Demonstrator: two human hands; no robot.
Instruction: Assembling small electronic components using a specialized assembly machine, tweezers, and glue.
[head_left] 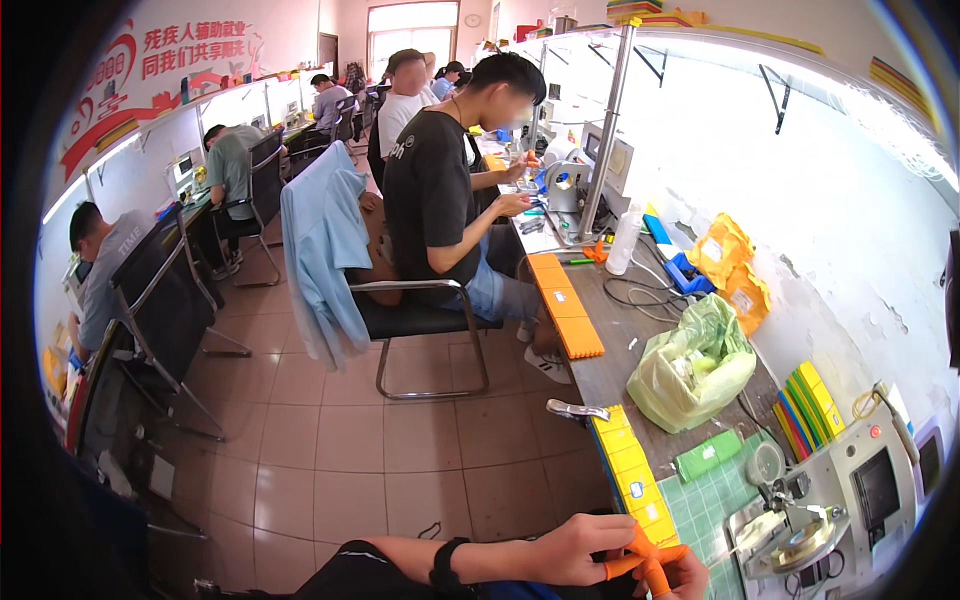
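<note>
My left hand (585,550) reaches in from the lower left, with a black band on its wrist (445,565). It meets my right hand (685,575) at the bottom edge of the picture. Orange finger cots (645,565) cover the fingertips of both hands, which are pinched together just below the end of a row of yellow trays (625,460) on the bench edge. Whether anything small sits between the fingers is too hidden to tell. A green cutting mat (700,500) lies right of my hands.
A small grey machine (800,530) stands right of the mat, with a pale green plastic bag (695,365) and orange trays (565,305) farther along the bench. A person in a black shirt (435,190) works there; a jacket-draped chair (325,240) stands on the tiled floor.
</note>
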